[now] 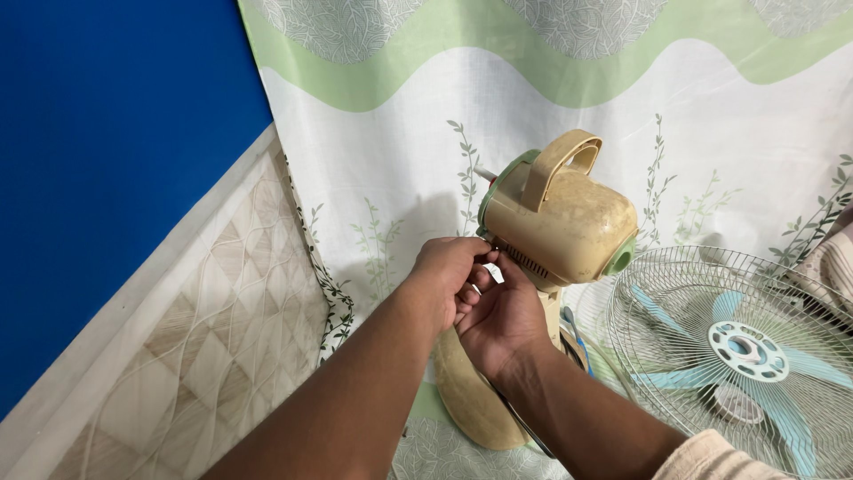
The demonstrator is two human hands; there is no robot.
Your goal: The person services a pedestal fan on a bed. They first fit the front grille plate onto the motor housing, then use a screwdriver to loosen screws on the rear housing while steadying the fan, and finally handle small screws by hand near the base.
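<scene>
Under the fan motor [558, 218], my left hand [449, 271] and right hand [502, 316] are together, pinching a small part; fan cage [737, 356] holds blue blades [782, 364].

no packages, signs or screens showed anywhere in the head view. the only possible label was a small white tag or slip [494, 272], roughly rectangular, which sat just under the front of the beige fan motor housing [564, 218], touching the fingertips of the left hand [451, 271] and the right hand [500, 318]. it was too small to tell whether it bore any print.
</scene>
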